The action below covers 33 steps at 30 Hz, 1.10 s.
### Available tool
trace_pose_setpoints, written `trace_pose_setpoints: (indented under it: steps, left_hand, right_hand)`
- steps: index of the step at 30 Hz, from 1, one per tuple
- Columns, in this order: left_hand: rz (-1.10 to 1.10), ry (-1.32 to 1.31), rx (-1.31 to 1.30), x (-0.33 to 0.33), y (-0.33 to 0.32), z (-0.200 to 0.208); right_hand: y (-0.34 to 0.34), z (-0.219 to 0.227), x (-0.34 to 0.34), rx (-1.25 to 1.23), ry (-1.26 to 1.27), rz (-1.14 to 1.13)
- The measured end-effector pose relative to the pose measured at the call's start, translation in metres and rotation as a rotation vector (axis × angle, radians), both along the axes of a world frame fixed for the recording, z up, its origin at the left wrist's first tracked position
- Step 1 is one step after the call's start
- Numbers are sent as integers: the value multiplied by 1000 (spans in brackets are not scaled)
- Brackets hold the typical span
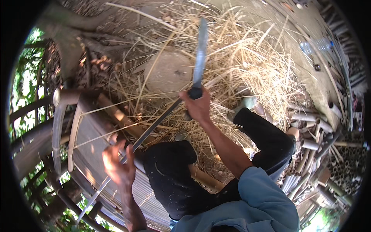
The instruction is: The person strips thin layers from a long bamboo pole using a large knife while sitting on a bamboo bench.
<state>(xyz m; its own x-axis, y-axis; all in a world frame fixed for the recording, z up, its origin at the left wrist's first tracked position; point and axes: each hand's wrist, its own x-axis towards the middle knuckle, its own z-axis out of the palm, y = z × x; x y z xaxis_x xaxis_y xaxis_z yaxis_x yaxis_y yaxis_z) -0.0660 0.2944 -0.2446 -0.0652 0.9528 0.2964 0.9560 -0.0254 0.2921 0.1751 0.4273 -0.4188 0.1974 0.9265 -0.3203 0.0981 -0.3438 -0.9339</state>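
My right hand point(199, 106) is closed around the dark handle of a long knife point(200, 54), its blade pointing away from me. From beside that hand a long, narrow strip point(159, 121), perhaps bamboo, slants down to the lower left. It is dark along its upper part and pale and shiny farther down. My left hand point(119, 164) is at the strip, which passes by its thumb. Motion smears the left fingers, so I cannot tell how firmly they grip. Beyond my hands lies a round, flat-topped block point(168, 72), partly ringed by shavings.
Pale shavings point(247, 65) cover much of the ground ahead. A bamboo seat or bench point(96, 143) stands left of my bent legs point(170, 181). Bamboo pieces point(309, 143) are heaped at right, with a clear plastic bottle point(317, 46) farther off. A tree trunk point(69, 50) rises far left.
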Motion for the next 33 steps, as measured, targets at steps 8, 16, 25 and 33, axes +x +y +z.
trace_pose_setpoints:
  steps: [8, 16, 25, 33]
  left_hand:
    - [-236, -379, -666, 6, 115, -86]
    - [-314, -231, -431, -16, 162, -152]
    - [-179, -316, -579, 6, 173, -179]
    - [-133, -274, -398, 0, 166, -194]
  right_hand:
    - [27, -1, 57, -162, -269, 267]
    - [26, -73, 97, 50, -419, 203]
    - [43, -109, 86, 207, -419, 252]
    - [67, -117, 78, 252, -405, 314]
